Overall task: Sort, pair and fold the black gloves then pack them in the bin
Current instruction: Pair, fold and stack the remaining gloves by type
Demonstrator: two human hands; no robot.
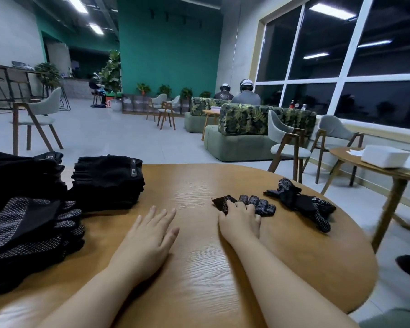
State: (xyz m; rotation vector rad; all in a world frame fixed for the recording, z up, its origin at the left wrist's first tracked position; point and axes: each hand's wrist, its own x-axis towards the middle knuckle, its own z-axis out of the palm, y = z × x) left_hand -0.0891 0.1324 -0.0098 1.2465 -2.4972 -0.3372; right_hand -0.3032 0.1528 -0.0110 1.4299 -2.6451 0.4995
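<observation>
Far-left stack [19,178]: black gloves piled at the left edge of the worktop [199,268], partly cut off by the frame; how many it holds cannot be told.
Dotted-palm pile [33,228]: gloves with white grip dots, fingers pointing right, lying in front of the far-left stack and touching it.
Folded stack [109,181]: neat pile of black gloves just right of the far-left stack, with a grey label strip on the top piece; lettering too small to read.
Left hand [149,235]: flat on the bare wood, palm down, fingers straight and slightly spread, grasping nothing; it lies right of the dotted-palm pile and apart from it.
Worktop: round, light wood grain, with a bare strip between the 2 hands.
Right hand [240,221]: palm down on the near end of a single glove [253,203], fingers bent over the fabric; whether they pinch it or only press it cannot be told.
Single glove: dotted side up, lying across the worktop with its fingers pointing right, partly covered by the right hand.
Crumpled gloves [301,202]: a loose dotted bunch just right of the single glove, near the right edge of the worktop, untouched by either hand.
Side table [388,171]: round wooden table at the far right carrying a white box [384,156].
Bin: not in view.
</observation>
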